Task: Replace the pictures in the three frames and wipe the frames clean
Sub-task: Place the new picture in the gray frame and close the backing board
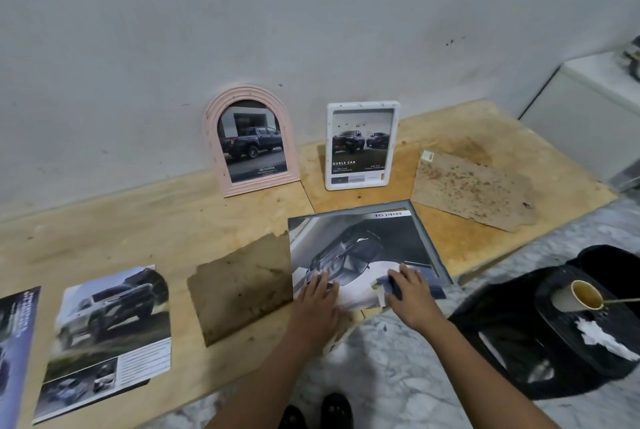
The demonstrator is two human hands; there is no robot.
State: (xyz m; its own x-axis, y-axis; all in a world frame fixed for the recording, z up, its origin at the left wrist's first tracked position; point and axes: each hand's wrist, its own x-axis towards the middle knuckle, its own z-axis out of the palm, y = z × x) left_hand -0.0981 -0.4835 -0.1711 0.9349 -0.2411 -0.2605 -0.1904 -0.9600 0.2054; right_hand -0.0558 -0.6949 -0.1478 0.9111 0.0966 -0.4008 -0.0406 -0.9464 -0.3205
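A grey rectangular frame (429, 241) lies flat on the plywood board, with a truck picture (353, 248) laid over it. My left hand (317, 297) rests flat on the picture's near left part, fingers straight. My right hand (412, 290) presses the near right part, and something dark shows under its fingers; I cannot tell what it is. A pink arched frame (211, 151) and a white rectangular frame (360, 146) stand against the wall, each holding a truck picture.
A brown backing board (242, 286) lies left of the grey frame and another stained backing board (474, 186) at the right. Loose truck prints (107, 335) lie at the left. A black bin bag (540, 324) with a paper cup (575, 297) and tissue sits on the marble floor.
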